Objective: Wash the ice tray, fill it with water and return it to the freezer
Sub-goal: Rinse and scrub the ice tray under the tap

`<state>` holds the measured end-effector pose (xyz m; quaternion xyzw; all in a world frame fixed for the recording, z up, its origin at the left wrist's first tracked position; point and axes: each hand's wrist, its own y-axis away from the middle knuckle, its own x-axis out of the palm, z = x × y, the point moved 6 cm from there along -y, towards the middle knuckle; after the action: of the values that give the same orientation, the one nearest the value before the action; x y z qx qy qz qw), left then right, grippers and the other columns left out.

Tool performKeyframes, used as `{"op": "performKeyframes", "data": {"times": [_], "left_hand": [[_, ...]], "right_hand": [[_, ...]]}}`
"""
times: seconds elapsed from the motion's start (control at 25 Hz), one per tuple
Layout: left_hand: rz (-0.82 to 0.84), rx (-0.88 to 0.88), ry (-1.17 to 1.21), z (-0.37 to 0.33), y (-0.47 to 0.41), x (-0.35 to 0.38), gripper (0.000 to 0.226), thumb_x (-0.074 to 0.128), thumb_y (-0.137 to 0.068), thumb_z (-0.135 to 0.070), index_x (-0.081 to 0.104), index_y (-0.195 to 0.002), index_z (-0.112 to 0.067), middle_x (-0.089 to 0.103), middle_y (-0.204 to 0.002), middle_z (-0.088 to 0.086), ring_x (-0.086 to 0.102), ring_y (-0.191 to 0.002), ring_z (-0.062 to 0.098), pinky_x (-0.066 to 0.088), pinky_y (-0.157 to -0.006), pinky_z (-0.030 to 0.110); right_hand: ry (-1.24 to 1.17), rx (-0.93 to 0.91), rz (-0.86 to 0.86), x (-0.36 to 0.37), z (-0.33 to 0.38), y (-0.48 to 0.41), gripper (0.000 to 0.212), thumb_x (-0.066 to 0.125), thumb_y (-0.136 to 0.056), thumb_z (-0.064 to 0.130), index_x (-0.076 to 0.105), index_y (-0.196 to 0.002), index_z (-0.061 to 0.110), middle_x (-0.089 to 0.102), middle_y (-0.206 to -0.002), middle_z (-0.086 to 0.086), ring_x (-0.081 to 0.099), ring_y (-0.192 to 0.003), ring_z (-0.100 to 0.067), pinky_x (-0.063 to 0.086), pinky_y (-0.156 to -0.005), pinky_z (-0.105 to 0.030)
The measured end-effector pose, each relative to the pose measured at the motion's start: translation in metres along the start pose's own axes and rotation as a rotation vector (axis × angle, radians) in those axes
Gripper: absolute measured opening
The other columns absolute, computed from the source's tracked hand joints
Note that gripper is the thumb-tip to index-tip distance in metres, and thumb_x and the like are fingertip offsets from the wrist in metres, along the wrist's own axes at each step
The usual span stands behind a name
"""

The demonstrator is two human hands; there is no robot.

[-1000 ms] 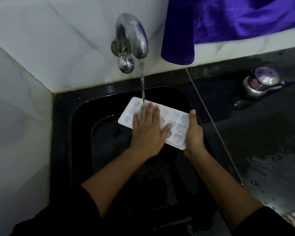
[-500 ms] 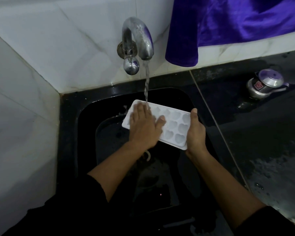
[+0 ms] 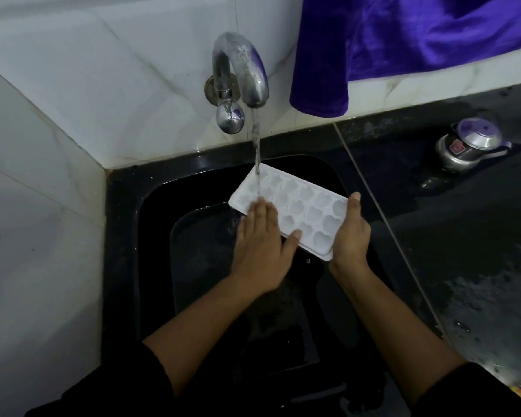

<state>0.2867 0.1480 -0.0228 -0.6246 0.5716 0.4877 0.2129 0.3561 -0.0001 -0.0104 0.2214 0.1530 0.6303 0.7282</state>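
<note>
Head view: a white tray [image 3: 310, 206] with rows of small moulded cups is held over the black sink [image 3: 124, 236], near its back edge, open side up and slanting from back-left to front-right. The tap [image 3: 241, 67] sticks out of the tiled wall [image 3: 103, 70] above the sink's back edge, and its stream [image 3: 257, 145] falls onto the tray's left end.

The right hand [image 3: 351, 236] grips the tray's right end. The thumb lies along the short edge and the fingers are curled underneath, out of sight. The left hand [image 3: 260, 251] lies palm down on the tray's left front part with its fingers straight and close together. Their tips are blurred just where the stream lands. The thumb is spread to the side and rests on the tray's front long edge. This hand grasps nothing. It only presses flat on the tray. Both forearms come up from the bottom edge in dark sleeves.

A purple cloth [image 3: 403, 40] hangs down the wall to the right of the tap. On the wet, dark counter [image 3: 463, 251] right of the sink, near its back edge, stands a small metal pot [image 3: 469, 145] with a lid.
</note>
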Motion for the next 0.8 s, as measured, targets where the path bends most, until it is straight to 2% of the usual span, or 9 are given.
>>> {"op": "performKeyframes", "data": {"times": [0.08, 0.12, 0.24, 0.4, 0.56, 0.68, 0.72, 0.8], "left_hand": [[0.003, -0.152, 0.029, 0.016, -0.005, -0.007, 0.086, 0.016, -0.105, -0.064, -0.009, -0.164, -0.007, -0.017, -0.173, 0.012, -0.018, -0.159, 0.023, -0.007, -0.130, 0.044], [0.011, -0.151, 0.032, 0.016, -0.005, -0.005, 0.086, 0.016, -0.105, -0.065, -0.008, -0.164, -0.007, -0.017, -0.173, 0.012, -0.018, -0.159, 0.023, -0.006, -0.130, 0.044], [0.038, 0.000, 0.004, 0.000, 0.006, 0.001, 0.083, 0.017, -0.105, -0.063, -0.003, -0.165, -0.009, -0.015, -0.173, 0.010, -0.018, -0.159, 0.021, -0.006, -0.130, 0.044], [0.008, -0.172, -0.014, 0.027, -0.008, -0.012, 0.085, 0.016, -0.106, -0.062, -0.003, -0.165, -0.004, -0.012, -0.173, 0.014, -0.014, -0.160, 0.025, -0.005, -0.130, 0.045], [-0.009, 0.006, -0.001, 0.007, 0.007, -0.002, 0.085, 0.019, -0.105, -0.063, -0.005, -0.165, -0.006, -0.014, -0.173, 0.012, -0.017, -0.159, 0.022, -0.008, -0.129, 0.042], [-0.047, -0.177, 0.047, 0.034, -0.010, -0.014, 0.088, 0.019, -0.105, -0.064, -0.006, -0.164, -0.004, -0.014, -0.173, 0.014, -0.015, -0.160, 0.023, -0.008, -0.130, 0.043], [-0.042, -0.162, 0.044, 0.031, -0.011, -0.013, 0.090, 0.018, -0.104, -0.066, -0.006, -0.164, -0.003, -0.014, -0.173, 0.015, -0.015, -0.160, 0.024, -0.007, -0.130, 0.043], [-0.031, 0.037, -0.029, 0.003, -0.003, -0.002, 0.096, 0.010, -0.098, -0.072, -0.009, -0.164, -0.005, -0.017, -0.172, 0.011, -0.017, -0.159, 0.024, -0.008, -0.130, 0.043]], "right_hand": [[0.004, -0.014, -0.004, 0.000, -0.001, 0.002, 0.051, 0.047, -0.105, 0.055, 0.075, -0.095, 0.013, 0.081, -0.089, -0.004, 0.078, -0.082, -0.019, 0.063, -0.071, -0.033], [0.001, -0.018, 0.003, 0.000, -0.001, 0.002, 0.052, 0.047, -0.105, 0.055, 0.075, -0.095, 0.013, 0.081, -0.090, -0.004, 0.078, -0.082, -0.020, 0.063, -0.071, -0.033], [-0.020, -0.005, 0.013, -0.001, 0.001, 0.000, 0.052, 0.047, -0.105, 0.056, 0.075, -0.099, 0.012, 0.081, -0.094, -0.006, 0.078, -0.085, -0.021, 0.063, -0.072, -0.034], [0.006, -0.030, 0.019, 0.004, 0.001, 0.000, 0.052, 0.048, -0.105, 0.056, 0.075, -0.098, 0.012, 0.081, -0.093, -0.005, 0.078, -0.086, -0.021, 0.064, -0.076, -0.036], [-0.007, -0.008, 0.039, 0.007, 0.002, 0.000, 0.051, 0.047, -0.105, 0.056, 0.075, -0.098, 0.014, 0.081, -0.092, -0.004, 0.078, -0.087, -0.021, 0.063, -0.074, -0.034], [0.006, -0.035, 0.063, 0.012, 0.001, 0.001, 0.050, 0.047, -0.105, 0.054, 0.075, -0.097, 0.013, 0.081, -0.090, -0.003, 0.078, -0.084, -0.019, 0.063, -0.071, -0.033], [0.005, -0.037, 0.064, 0.014, 0.000, 0.001, 0.050, 0.047, -0.105, 0.054, 0.075, -0.096, 0.013, 0.081, -0.089, -0.003, 0.078, -0.082, -0.019, 0.063, -0.071, -0.033], [-0.010, -0.014, 0.063, 0.015, 0.000, 0.000, 0.051, 0.047, -0.106, 0.054, 0.075, -0.095, 0.012, 0.081, -0.088, -0.003, 0.078, -0.083, -0.020, 0.061, -0.072, -0.033]]}}
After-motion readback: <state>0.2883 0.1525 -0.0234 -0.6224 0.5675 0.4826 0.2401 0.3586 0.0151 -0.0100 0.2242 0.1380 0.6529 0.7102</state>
